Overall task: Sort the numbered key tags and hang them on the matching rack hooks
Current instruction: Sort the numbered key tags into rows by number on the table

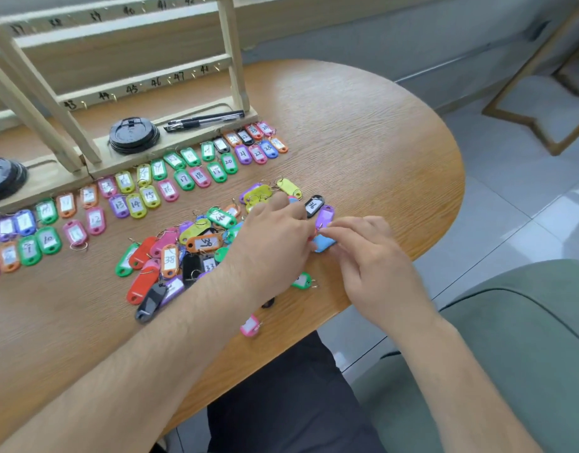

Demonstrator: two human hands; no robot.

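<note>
While your right hand [373,256] pinches the blue tag [324,244] at the right edge of the pile [196,243], flip it number-up before moving it. Your left hand [275,237] curls right beside it; can't tell what it grips. Then slot it into the sorted rows [135,204], far left under the rack [236,60].

Our left hand [275,243] lies palm down, fingers curled. Our right hand [373,256] pinches a light-blue plastic key tag [323,244].
</note>
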